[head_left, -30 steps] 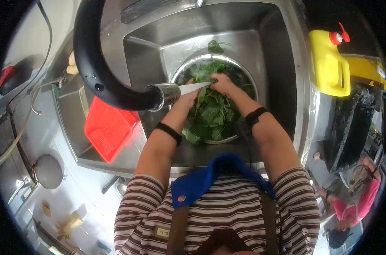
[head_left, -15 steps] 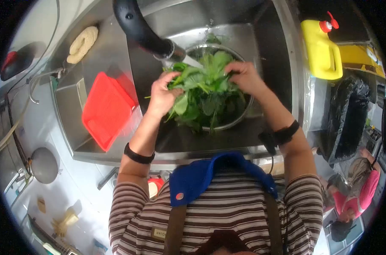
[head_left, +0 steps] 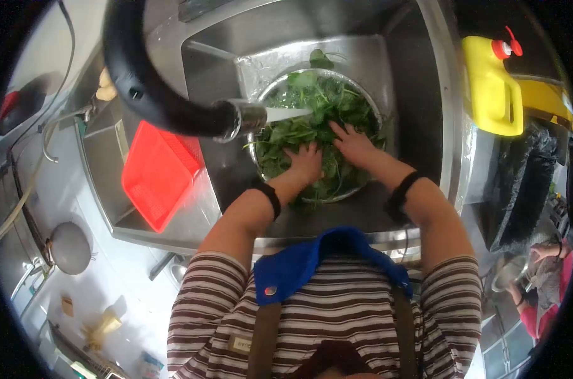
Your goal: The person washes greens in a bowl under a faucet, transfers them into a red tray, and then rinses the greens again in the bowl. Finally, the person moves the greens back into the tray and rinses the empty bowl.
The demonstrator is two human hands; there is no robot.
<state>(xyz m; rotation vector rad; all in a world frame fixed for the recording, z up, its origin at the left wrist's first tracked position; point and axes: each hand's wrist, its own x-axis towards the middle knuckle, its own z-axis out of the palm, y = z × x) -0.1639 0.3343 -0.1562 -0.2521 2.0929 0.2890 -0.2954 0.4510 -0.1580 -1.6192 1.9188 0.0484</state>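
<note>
Leafy greens (head_left: 285, 134) fill a round, shiny-rimmed bowl (head_left: 340, 198) between the near and far edges of the sink (head_left: 362, 54). Left hand (head_left: 306, 165) and right hand (head_left: 354, 146) rest on them — fingers spread — beside a black faucet (head_left: 166, 107), its stream apparently aimed so the bowl catches it.

Greens (head_left: 352, 107) are deep leafy green, basket (head_left: 154, 177) bright red, jug (head_left: 491, 88) loud yellow with a red cap (head_left: 502, 50), tap (head_left: 150, 91) mostly black, shirt (head_left: 334, 294) brown-and-white stripes, collar (head_left: 292, 268) solid blue.
</note>
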